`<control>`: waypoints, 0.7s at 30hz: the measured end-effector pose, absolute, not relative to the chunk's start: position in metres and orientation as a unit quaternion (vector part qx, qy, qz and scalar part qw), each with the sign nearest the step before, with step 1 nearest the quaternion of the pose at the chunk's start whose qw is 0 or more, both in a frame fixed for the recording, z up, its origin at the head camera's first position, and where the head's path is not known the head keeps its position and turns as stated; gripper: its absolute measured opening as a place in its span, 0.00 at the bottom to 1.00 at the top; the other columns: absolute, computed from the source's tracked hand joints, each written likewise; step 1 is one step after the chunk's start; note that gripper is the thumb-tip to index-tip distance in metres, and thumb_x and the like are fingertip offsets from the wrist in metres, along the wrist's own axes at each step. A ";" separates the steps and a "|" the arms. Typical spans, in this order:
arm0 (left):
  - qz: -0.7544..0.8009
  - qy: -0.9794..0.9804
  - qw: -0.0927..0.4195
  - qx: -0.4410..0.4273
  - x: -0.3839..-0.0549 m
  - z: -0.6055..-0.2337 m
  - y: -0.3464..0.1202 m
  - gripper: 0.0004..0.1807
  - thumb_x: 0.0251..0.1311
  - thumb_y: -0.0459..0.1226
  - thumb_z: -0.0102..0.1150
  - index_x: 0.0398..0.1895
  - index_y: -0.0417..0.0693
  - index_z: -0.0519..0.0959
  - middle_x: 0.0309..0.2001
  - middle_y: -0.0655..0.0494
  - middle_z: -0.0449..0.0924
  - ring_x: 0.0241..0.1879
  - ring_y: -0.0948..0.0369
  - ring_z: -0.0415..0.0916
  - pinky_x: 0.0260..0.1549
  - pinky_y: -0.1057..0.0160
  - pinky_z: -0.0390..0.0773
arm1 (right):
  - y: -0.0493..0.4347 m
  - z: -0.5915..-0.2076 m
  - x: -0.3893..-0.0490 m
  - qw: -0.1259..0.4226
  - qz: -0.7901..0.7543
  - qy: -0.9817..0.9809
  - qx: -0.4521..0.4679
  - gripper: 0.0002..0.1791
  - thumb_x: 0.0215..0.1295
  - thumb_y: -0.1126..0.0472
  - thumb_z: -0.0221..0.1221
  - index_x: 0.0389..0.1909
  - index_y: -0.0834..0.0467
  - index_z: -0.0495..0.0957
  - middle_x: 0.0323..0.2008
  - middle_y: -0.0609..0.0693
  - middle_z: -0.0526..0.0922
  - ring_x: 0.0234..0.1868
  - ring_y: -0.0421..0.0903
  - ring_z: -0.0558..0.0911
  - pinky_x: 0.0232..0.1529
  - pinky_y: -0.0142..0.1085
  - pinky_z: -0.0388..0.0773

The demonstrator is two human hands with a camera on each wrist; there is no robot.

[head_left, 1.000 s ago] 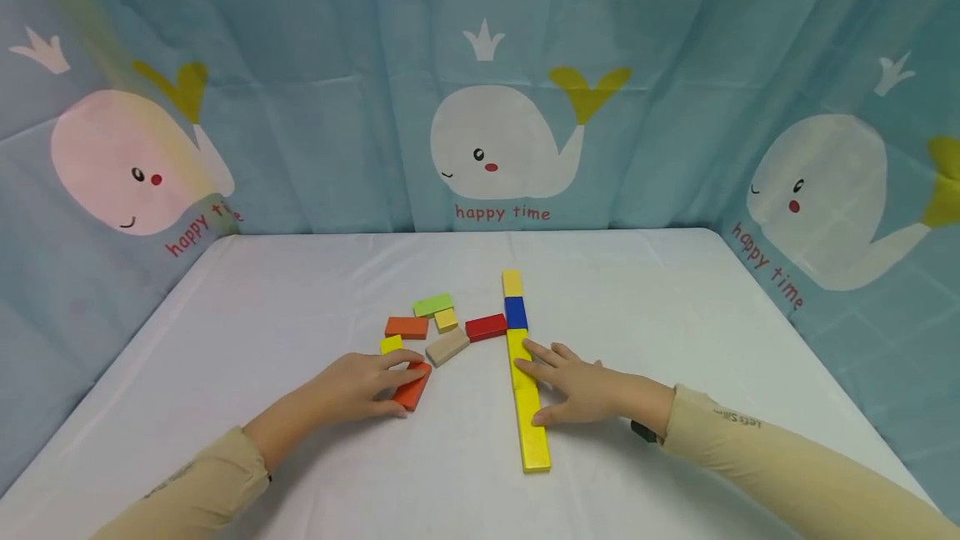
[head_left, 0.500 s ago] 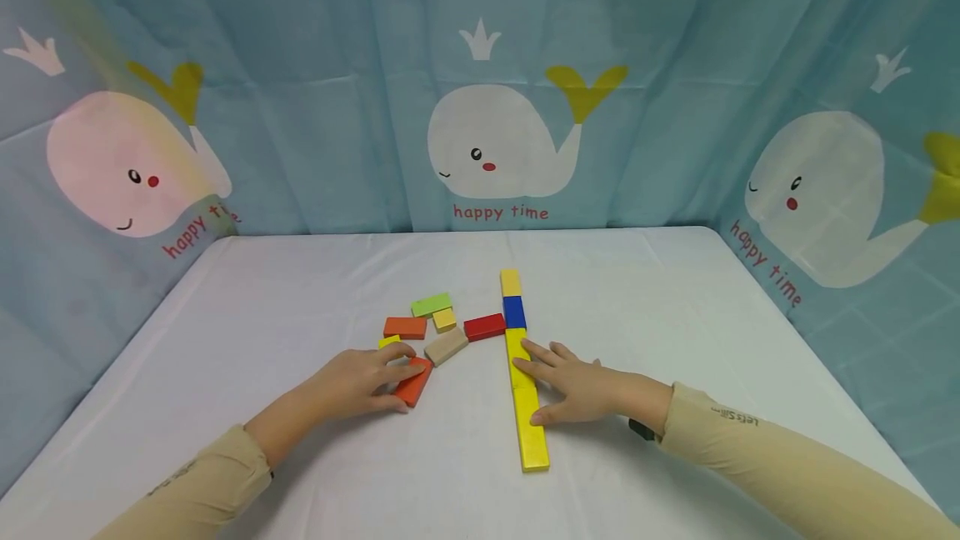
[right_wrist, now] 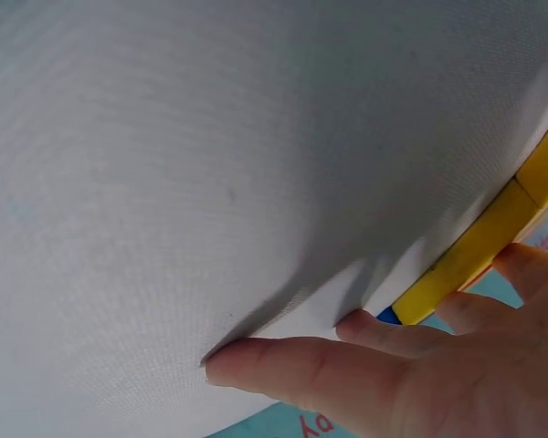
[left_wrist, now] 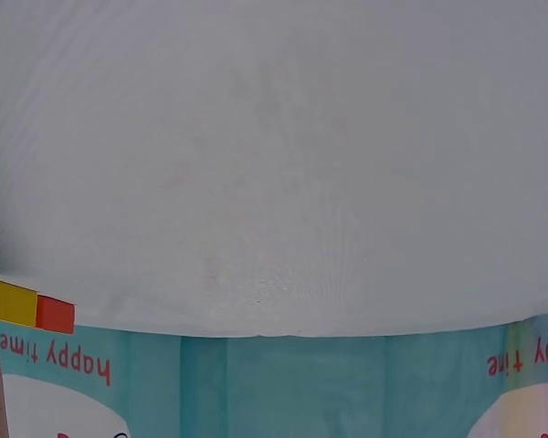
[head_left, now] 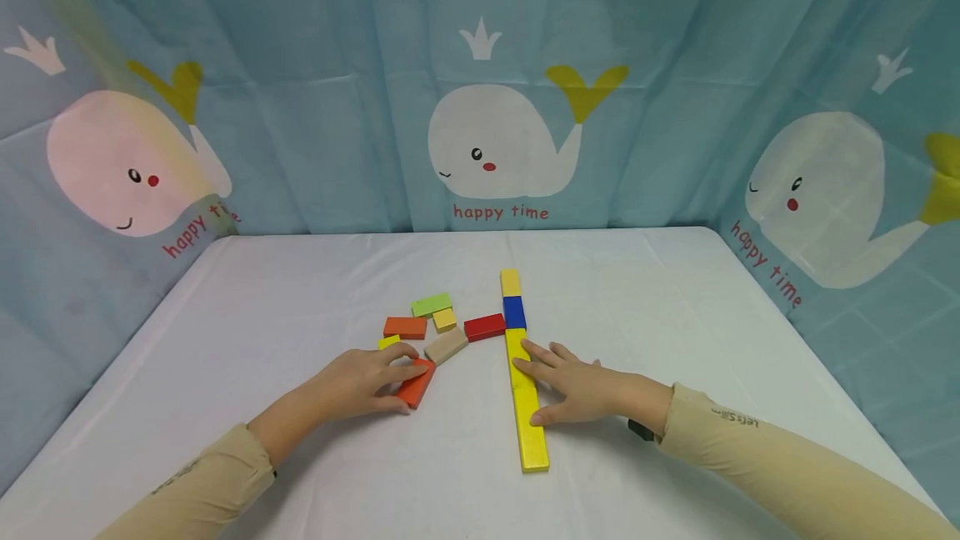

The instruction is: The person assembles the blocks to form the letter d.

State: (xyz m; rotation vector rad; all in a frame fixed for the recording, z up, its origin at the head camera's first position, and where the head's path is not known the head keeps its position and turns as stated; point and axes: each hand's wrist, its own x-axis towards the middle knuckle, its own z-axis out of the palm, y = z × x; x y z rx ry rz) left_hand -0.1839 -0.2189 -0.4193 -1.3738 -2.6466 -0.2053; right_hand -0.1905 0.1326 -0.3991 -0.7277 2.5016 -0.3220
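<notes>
My left hand [head_left: 367, 383] pinches an orange-red block [head_left: 417, 386] between thumb and fingers, flat on the table. The block's far end lies against or close to the near end of a plain wooden block [head_left: 446, 346]. With fingers spread, my right hand [head_left: 573, 383] rests its fingertips along the right part of a straight row: two long yellow blocks, the near one [head_left: 532, 440] and the far one [head_left: 518, 346], then a blue block [head_left: 514, 312] and a pale yellow block [head_left: 510, 282]. In the right wrist view yellow blocks [right_wrist: 466, 255] lie beyond the fingers.
A red block [head_left: 484, 327] angles off the row by the blue block. Further left lie a small pale yellow block [head_left: 444, 320], a green block [head_left: 431, 305], an orange block [head_left: 405, 328] and a partly hidden yellow block [head_left: 389, 342]. A white cloth [head_left: 637, 290] covers the table; a curtain [head_left: 337, 148] hangs behind.
My left hand has shifted the orange-red block slightly right, towards the plain wooden block. The right hand stays on the yellow blocks.
</notes>
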 end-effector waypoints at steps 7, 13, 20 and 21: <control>-0.068 -0.893 0.050 -0.442 -0.183 -0.419 -0.217 0.31 0.55 0.55 0.66 0.60 0.51 0.78 0.53 0.51 0.73 0.19 0.70 0.59 0.22 0.73 0.66 | 0.134 -0.398 -0.194 0.258 -0.123 0.916 -0.281 0.46 0.58 0.34 0.61 0.75 0.39 0.54 0.77 0.41 0.42 0.75 0.60 0.47 0.58 0.72 0.54; -0.068 -0.897 0.038 -0.434 -0.182 -0.416 -0.216 0.32 0.55 0.55 0.66 0.60 0.50 0.78 0.53 0.52 0.73 0.20 0.71 0.59 0.21 0.73 0.65 | 0.131 -0.393 -0.202 0.236 -0.127 0.913 -0.308 0.48 0.58 0.36 0.62 0.76 0.41 0.52 0.78 0.42 0.41 0.75 0.56 0.49 0.62 0.66 0.57; -0.057 -0.904 0.024 -0.423 -0.181 -0.414 -0.216 0.32 0.56 0.56 0.65 0.60 0.50 0.77 0.54 0.52 0.72 0.21 0.70 0.62 0.23 0.72 0.68 | 0.124 -0.392 -0.204 0.250 -0.121 0.909 -0.310 0.48 0.57 0.37 0.63 0.76 0.44 0.53 0.78 0.44 0.41 0.75 0.55 0.46 0.62 0.70 0.49; -0.055 -0.905 0.022 -0.421 -0.181 -0.414 -0.216 0.32 0.56 0.57 0.64 0.60 0.49 0.77 0.54 0.52 0.72 0.22 0.69 0.64 0.24 0.71 0.70 | 0.123 -0.393 -0.204 0.252 -0.120 0.910 -0.307 0.48 0.57 0.37 0.63 0.76 0.44 0.53 0.78 0.44 0.41 0.75 0.55 0.46 0.62 0.70 0.49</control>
